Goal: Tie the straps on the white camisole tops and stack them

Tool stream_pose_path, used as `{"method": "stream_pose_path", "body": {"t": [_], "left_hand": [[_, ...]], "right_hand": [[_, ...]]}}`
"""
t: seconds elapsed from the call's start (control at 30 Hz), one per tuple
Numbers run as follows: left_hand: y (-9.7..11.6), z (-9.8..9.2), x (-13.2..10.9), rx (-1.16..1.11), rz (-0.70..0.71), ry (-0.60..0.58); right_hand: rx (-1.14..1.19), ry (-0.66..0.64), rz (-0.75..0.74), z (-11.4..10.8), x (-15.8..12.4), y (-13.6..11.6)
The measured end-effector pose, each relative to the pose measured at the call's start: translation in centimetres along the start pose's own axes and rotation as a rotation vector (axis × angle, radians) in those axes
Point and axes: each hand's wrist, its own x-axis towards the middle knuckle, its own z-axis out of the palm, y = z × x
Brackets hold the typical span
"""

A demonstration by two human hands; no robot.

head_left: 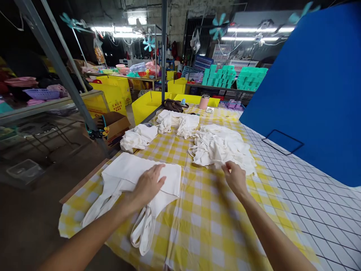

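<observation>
My left hand (150, 183) lies on a flat stack of white camisoles (121, 167), its fingers stretched out over the cloth. The straps of the stack hang toward me in long loops on the checked tablecloth. To the right is a loose, crumpled heap of white camisoles (225, 145). At the heap's near edge, my right hand (236, 178) is closed with thumb and fingertips together, pinching the edge of a white camisole.
A yellow-and-white checked cloth (203, 222) covers the table. Farther back lie more folded white garments (180, 122), a crumpled white bundle (139, 136), a dark bag (173, 105) and a pink cup (204, 101). A blue panel (304, 94) and wire grid (299, 188) flank the right side.
</observation>
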Motion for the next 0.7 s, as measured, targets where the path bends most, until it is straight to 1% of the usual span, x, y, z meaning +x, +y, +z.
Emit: {"method": "stream_pose_path", "body": {"t": [0.1, 0.17, 0.23, 0.27, 0.3, 0.33, 0.37, 0.47, 0.53, 0.57, 0.6, 0.63, 0.7], "left_hand": [[3.1, 1.6, -1.4, -0.339, -0.002, -0.194], [4.8, 2.7, -2.3, -0.539, -0.017, -0.329], [6.2, 3.9, -2.9, -0.672, -0.025, -0.441], [6.7, 4.4, -3.0, -0.701, -0.026, -0.478], [7.2, 5.0, -2.8, -0.705, -0.019, -0.493], [7.5, 5.5, -2.4, -0.683, -0.006, -0.482], [7.7, 5.9, -1.8, -0.644, 0.013, -0.442], [8.3, 7.1, 1.0, -0.511, 0.052, -0.261], [8.9, 7.7, 2.9, -0.482, 0.022, -0.210], [9.3, 7.9, 3.6, -0.507, -0.014, -0.221], [9.9, 8.2, 4.2, -0.565, -0.065, -0.257], [10.5, 8.5, 4.6, -0.657, -0.118, -0.313], [12.1, 9.0, 4.9, -0.918, -0.211, -0.467]], "right_hand": [[0.154, 0.014, -0.009, -3.2, -2.1, 1.2], [0.287, 0.001, -0.048, -5.4, -3.9, 1.9], [0.358, -0.034, -0.094, -7.3, -5.8, 2.3], [0.373, -0.051, -0.109, -7.9, -6.6, 2.5], [0.383, -0.064, -0.115, -8.4, -7.3, 2.6], [0.391, -0.073, -0.115, -8.6, -7.9, 2.7], [0.397, -0.084, -0.113, -8.7, -8.3, 2.8], [0.398, -0.147, -0.105, -8.1, -8.7, 3.3], [0.401, -0.170, -0.107, -7.6, -8.8, 3.5], [0.405, -0.163, -0.117, -7.5, -8.9, 3.5], [0.410, -0.142, -0.137, -7.3, -9.0, 3.4], [0.412, -0.113, -0.169, -7.3, -9.3, 3.2], [0.409, -0.066, -0.265, -7.4, -10.1, 2.3]]}}
